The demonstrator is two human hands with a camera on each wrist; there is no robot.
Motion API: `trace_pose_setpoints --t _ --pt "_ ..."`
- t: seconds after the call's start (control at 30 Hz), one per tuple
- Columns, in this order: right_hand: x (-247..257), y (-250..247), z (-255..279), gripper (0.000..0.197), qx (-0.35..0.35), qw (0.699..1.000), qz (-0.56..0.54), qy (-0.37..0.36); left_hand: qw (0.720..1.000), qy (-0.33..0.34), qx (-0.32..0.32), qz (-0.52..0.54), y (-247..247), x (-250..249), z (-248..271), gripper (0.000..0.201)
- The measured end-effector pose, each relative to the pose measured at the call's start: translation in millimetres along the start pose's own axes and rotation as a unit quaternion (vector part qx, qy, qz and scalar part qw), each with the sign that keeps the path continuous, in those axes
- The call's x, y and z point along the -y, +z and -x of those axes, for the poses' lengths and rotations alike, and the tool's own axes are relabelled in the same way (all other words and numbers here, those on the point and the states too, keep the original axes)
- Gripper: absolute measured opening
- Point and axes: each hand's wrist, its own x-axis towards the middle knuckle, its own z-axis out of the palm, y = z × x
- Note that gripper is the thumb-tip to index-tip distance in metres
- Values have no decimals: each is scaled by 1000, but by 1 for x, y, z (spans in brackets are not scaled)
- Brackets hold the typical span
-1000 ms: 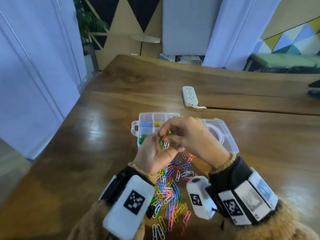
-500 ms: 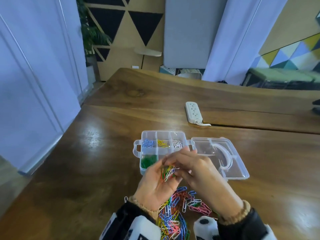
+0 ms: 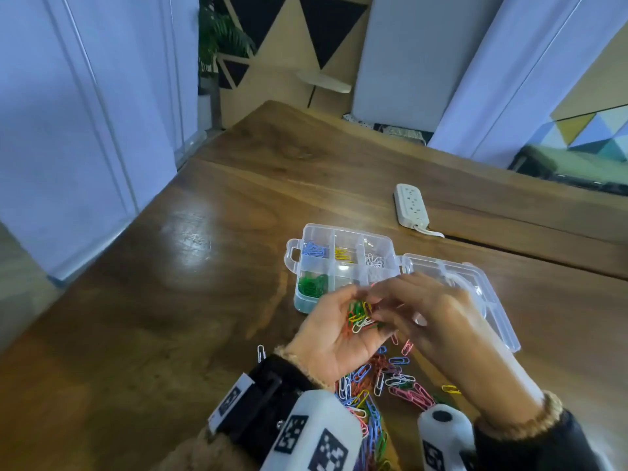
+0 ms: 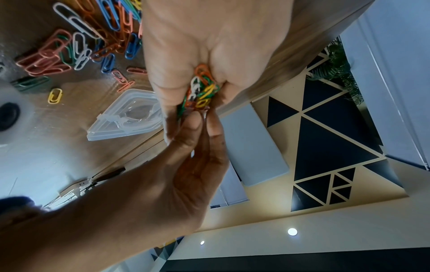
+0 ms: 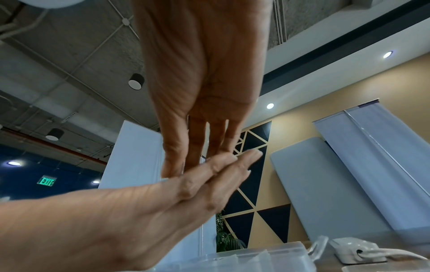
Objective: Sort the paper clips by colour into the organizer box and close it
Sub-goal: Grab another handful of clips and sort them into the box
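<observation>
On wooden table (image 3: 170,300): organizer box (image 3: 343,266), lid open, lay just beyond both hands. Loose clips (image 3: 390,379) lay below the wrists. Left hand (image 3: 336,331) cupped a mixed handful of paper clips (image 3: 360,316) — right hand (image 3: 428,314) nearer, fingertips pinching at it from the right. Panelled room behind.

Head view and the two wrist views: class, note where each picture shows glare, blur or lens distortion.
Head view: window glare whitens the wooden table, and the door panels bow at the left edge. Left wrist view: the right hand is dark and softly blurred, while the bunch of paper clips stays sharp. Right wrist view: ceiling spotlights flare, and the organizer box is out of focus.
</observation>
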Motion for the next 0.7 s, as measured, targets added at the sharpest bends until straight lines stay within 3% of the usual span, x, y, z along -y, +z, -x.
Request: trace_pose_setpoints --t 0.1,0.23,0.33,0.5,0.57,0.7 --pt "2 -2 -3 17 -13 999 40 -25 1000 -11 -3 -13 -2 0 -1 34" --pt "8 -6 -10 9 -15 997 56 -44 998 -28 6 -62 0 3 0 44" --pt "4 -9 -11 32 51 995 60 -63 996 -52 23 -66 3 2 3 34" --pt "-4 -7 -13 22 95 991 69 -70 997 -58 29 -50 1 1 3 68" --pt "-4 -7 -12 26 111 989 71 -66 996 -61 16 -57 0 1 2 72" --pt "-7 -9 -11 14 130 988 45 -71 997 -63 0 -48 3 0 4 71"
